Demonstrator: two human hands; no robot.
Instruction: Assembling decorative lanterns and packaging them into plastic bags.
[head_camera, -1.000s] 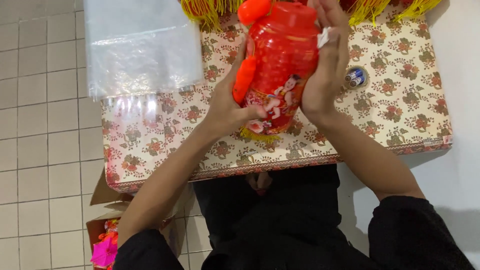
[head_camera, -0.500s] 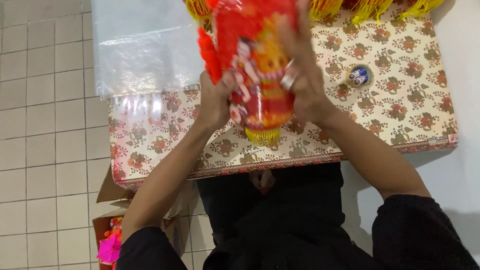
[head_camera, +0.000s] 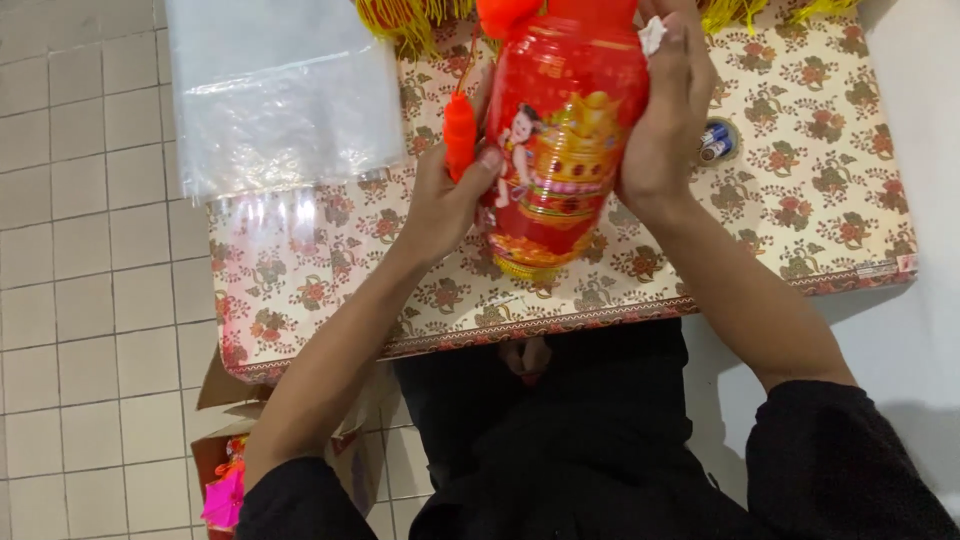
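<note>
As hands grip, lantern top cropped

Both bare forearms reached forward from dark sleeves, the left hand cupped with its thumb pressing inward and the right hand curled opposite it.

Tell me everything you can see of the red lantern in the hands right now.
The red lantern is a barrel-shaped, glossy, plastic-looking shell printed with a cartoon child and gold motifs, with a gold rim at its lower end. It is held above the floral-covered table, gripped between the left hand and right hand. An orange hanging piece lies against its left side. Its top runs out of frame.
</note>
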